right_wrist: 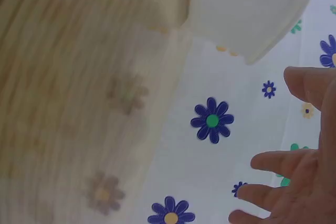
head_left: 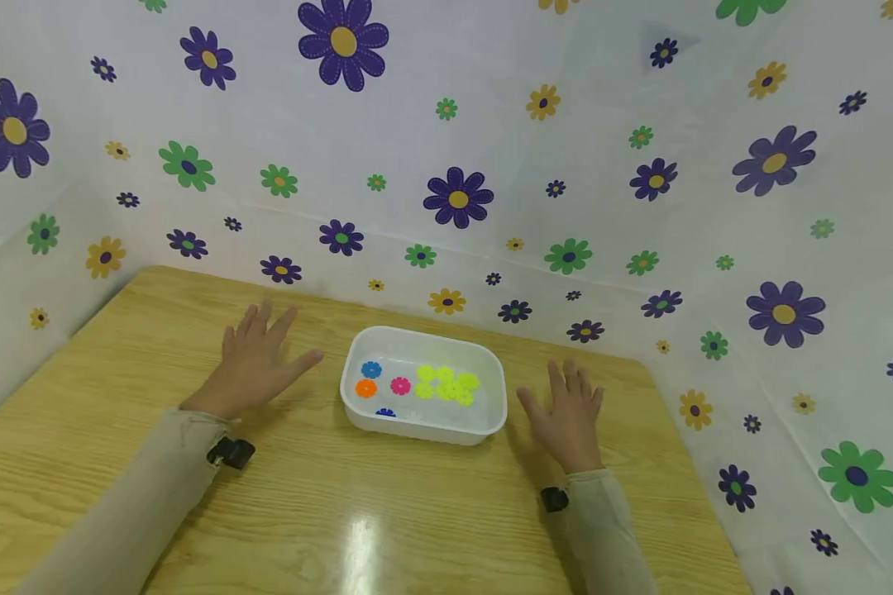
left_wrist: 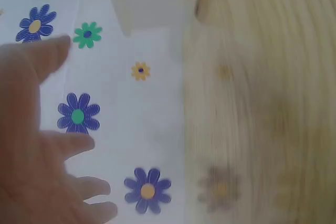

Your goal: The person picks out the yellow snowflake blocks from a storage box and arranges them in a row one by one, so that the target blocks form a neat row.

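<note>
A white plastic tub (head_left: pixel 424 428) stands on the wooden table between the two hands. Inside it lie several small flower-shaped discs: a cluster of yellow discs (head_left: pixel 446 383), a pink disc (head_left: pixel 400 386), an orange disc (head_left: pixel 366 388), a light blue disc (head_left: pixel 371 369) and a dark blue disc partly hidden by the near wall. To the tub's left, the left hand (head_left: pixel 256 364) is spread with fingers straight, apart from the tub. The right hand (head_left: pixel 568 417) has its fingers extended on the tub's other side, holding nothing. Both wrist views show the tub's outer wall beyond the thumb.
The wooden table (head_left: pixel 290 512) has a glossy surface reflecting light near its front. A white cloth (head_left: pixel 394 124) printed with purple, green and yellow flowers hangs behind the table and along its sides. Each wrist carries a small black device, like the one on the left wrist (head_left: pixel 231 452).
</note>
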Available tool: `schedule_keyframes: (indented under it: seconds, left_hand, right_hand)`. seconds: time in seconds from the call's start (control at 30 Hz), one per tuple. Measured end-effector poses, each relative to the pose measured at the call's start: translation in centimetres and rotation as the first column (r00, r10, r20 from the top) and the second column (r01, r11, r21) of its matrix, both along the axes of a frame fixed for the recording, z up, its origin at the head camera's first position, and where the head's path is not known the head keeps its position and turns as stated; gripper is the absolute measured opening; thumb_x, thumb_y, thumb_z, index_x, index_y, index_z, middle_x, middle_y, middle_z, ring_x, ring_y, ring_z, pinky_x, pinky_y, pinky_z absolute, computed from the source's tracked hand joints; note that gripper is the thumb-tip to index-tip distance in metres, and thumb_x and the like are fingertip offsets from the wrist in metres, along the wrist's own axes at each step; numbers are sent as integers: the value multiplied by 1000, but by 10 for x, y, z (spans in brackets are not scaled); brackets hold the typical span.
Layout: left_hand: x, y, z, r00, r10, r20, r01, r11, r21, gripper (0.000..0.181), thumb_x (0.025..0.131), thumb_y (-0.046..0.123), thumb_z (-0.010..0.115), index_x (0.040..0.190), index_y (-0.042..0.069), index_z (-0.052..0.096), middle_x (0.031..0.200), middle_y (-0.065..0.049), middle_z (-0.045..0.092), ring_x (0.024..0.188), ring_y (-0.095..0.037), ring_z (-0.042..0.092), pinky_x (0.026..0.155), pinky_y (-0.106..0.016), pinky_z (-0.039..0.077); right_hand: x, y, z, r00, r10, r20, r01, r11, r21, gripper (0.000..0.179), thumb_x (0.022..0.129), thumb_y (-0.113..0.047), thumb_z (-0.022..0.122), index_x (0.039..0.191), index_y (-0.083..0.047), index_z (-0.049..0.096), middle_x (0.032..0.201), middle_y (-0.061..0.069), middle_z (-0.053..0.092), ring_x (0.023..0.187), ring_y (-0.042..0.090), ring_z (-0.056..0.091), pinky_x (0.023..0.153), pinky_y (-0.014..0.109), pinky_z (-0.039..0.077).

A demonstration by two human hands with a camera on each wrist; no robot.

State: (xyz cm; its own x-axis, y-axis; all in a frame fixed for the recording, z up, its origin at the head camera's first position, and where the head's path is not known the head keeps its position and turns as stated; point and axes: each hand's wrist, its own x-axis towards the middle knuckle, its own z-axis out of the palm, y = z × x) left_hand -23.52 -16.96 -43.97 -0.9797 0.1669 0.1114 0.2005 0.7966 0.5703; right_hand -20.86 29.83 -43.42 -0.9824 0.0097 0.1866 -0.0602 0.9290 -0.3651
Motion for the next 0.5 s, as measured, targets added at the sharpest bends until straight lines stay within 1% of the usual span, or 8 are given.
schedule_keyframes:
  seconds: [0.07, 0.1, 0.13, 0.2, 0.27, 0.33, 0.43, 0.5]
  left_hand:
    - [-1, 2, 2, 999, -18, 37, 13, 991, 131, 95, 99, 63, 55, 165, 6, 18, 168, -31, 6, 153, -55, 10, 117, -77, 16]
    - [-2, 2, 2, 998, -28, 64, 14, 978, 206, 93, 100, 60, 57, 165, 7, 18, 168, -30, 9, 152, -54, 16, 116, -75, 24]
    - [-2, 3, 3, 994, -44, 98, 13, 958, 288, 92, 100, 58, 59, 165, 8, 17, 168, -28, 12, 150, -52, 24, 115, -71, 33]
    - [-2, 5, 3, 982, -90, 164, 11, 902, 431, 88, 101, 52, 61, 166, 10, 17, 167, -27, 17, 146, -49, 36, 109, -62, 46]
    - [-1, 8, 4, 960, -147, 238, -2, 848, 531, 87, 102, 47, 63, 166, 11, 15, 167, -28, 18, 140, -50, 44, 100, -53, 56]
    - [0, 11, 3, 932, -204, 299, -10, 811, 585, 88, 103, 43, 63, 166, 10, 12, 166, -30, 17, 137, -51, 47, 94, -47, 60]
    - [1, 15, -1, 900, -260, 349, -13, 786, 618, 88, 103, 39, 64, 166, 9, 10, 165, -31, 16, 137, -52, 46, 90, -44, 62]
    - [1, 18, -4, 891, -278, 359, -12, 776, 630, 87, 104, 38, 64, 166, 9, 10, 164, -31, 17, 138, -52, 45, 90, -44, 62]
  right_hand:
    - [0, -4, 4, 1000, 21, -21, -23, 998, -62, 78, 102, -51, 58, 159, -3, 35, 165, 26, 26, 152, 48, 21, 123, 69, 14]
    - [0, -6, 6, 999, 34, -37, -38, 994, -101, 75, 102, -48, 61, 157, -3, 38, 162, 26, 32, 148, 48, 29, 121, 68, 24]
    - [0, -9, 8, 998, 44, -52, -50, 989, -138, 72, 101, -46, 63, 156, -4, 41, 158, 25, 39, 144, 46, 37, 117, 65, 33]
    - [0, -15, 13, 995, 64, -80, -80, 973, -215, 65, 101, -41, 66, 151, -4, 48, 151, 22, 49, 134, 43, 48, 108, 61, 46]
    - [0, -23, 17, 992, 86, -94, -108, 955, -275, 59, 100, -36, 68, 146, -3, 53, 144, 20, 55, 125, 40, 55, 102, 57, 52]
    - [-1, -31, 20, 990, 111, -87, -133, 940, -313, 54, 100, -33, 69, 143, -3, 55, 141, 18, 57, 123, 38, 57, 102, 54, 52]
    - [-4, -45, 25, 986, 154, -60, -165, 927, -335, 52, 100, -31, 69, 142, -3, 56, 141, 17, 57, 124, 37, 55, 103, 53, 52]
    - [-8, -55, 28, 982, 183, -36, -185, 926, -331, 51, 100, -31, 69, 141, -4, 57, 141, 16, 56, 125, 36, 54, 104, 51, 52]
